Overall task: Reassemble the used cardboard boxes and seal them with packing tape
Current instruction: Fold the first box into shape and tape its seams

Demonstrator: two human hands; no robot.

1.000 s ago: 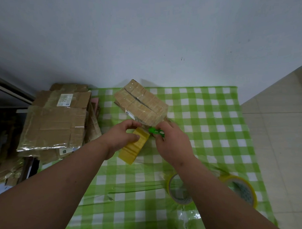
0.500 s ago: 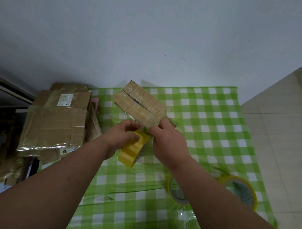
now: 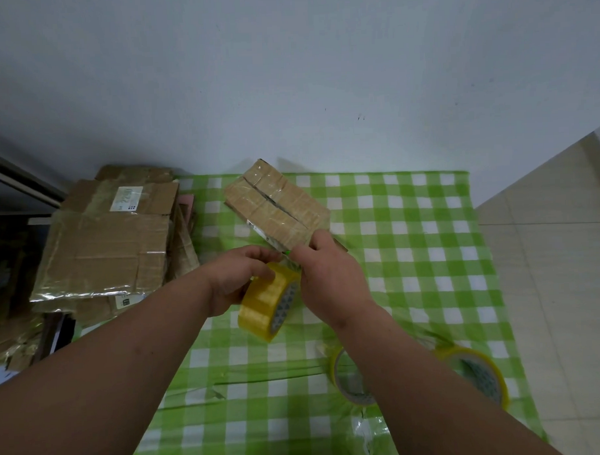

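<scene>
Head view: one small taped cardboard box (image 3: 277, 207) sits on the green checked tablecloth (image 3: 429, 257). The left hand (image 3: 239, 280) grips one yellow tape roll (image 3: 267, 303); the right hand (image 3: 327, 277) pinches at the box's near edge. Two more tape rolls (image 3: 480, 374) lie nearer. One stack of flattened boxes (image 3: 102, 248) lies left.

Small taped brown cardboard box (image 3: 278, 205) on checked cloth, yellowish tape roll (image 3: 265, 301) tilted just beside

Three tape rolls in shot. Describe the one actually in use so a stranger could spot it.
On the green checked tablecloth, look just below the small taped box. The yellow tape roll there is gripped in the left hand, lifted and tilted; the other two rolls lie flat near the bottom right.
</scene>
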